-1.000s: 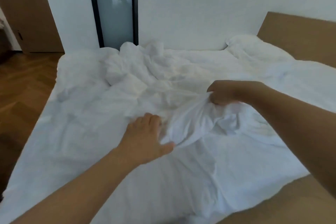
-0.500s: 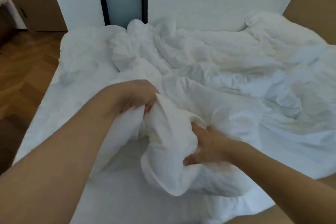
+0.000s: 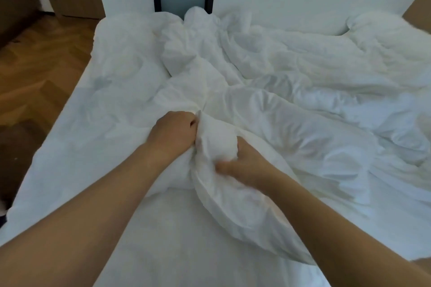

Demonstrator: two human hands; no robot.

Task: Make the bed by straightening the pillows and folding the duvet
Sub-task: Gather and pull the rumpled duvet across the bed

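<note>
The fingers (image 3: 194, 123) of the left hand (image 3: 173, 134) are curled into a bunched fold of the crumpled white cotton duvet (image 3: 268, 109), and the right hand (image 3: 245, 165) clamps the same puffed fold from the 4 o'clock side, thumb pressed across the fabric. Both hands now sit close together either side of one raised lump, near the middle of the bed. A second ago the left hand lay flat and open on the cloth while the right pinched a ridge further toward 2 o'clock; half a second ago both had already gathered fabric, with the right lower down. The grip has tightened and drawn together, so an edge or corner is probably being sought before any fold starts. The rest of the duvet lies rumpled toward 12 and 2 o'clock over the smooth white bed sheet (image 3: 182, 240). At 9 o'clock runs the brown herringbone wooden floor (image 3: 39, 72).
</note>
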